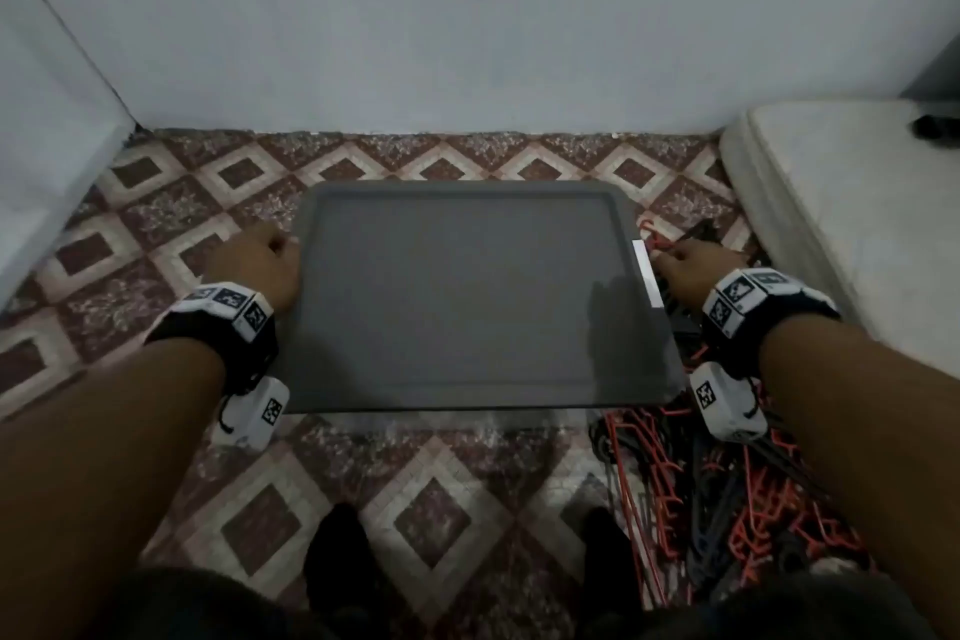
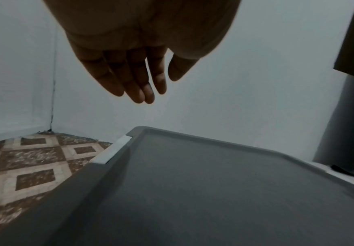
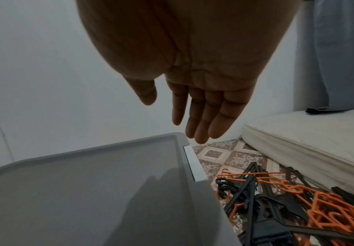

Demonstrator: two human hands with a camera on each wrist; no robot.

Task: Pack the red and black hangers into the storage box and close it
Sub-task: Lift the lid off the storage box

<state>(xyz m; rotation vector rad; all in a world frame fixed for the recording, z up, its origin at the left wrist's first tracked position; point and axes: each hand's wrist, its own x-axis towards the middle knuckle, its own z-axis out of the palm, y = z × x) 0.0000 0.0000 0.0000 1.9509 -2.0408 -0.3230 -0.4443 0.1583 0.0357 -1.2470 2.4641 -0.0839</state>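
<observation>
The box [image 1: 483, 296] sits on the tiled floor [image 1: 171, 224] with its grey lid [image 2: 224, 191] on, long axis running left to right across the person, far edge toward the wall [image 1: 467, 16]. A pale latch [image 1: 648, 278] shows at the middle of each short side. The left hand [image 1: 260, 265] is at the left edge, the right hand [image 1: 691, 268] at the right edge by the latch. In the wrist views both hands hang loose above the lid's edges, fingers [image 2: 133, 83] straight and spread, holding nothing. The hangers [image 3: 298, 199], red and black, lie in a tangled heap on the floor just right of the box, under the right arm, between box and mattress [image 1: 857, 213].
</observation>
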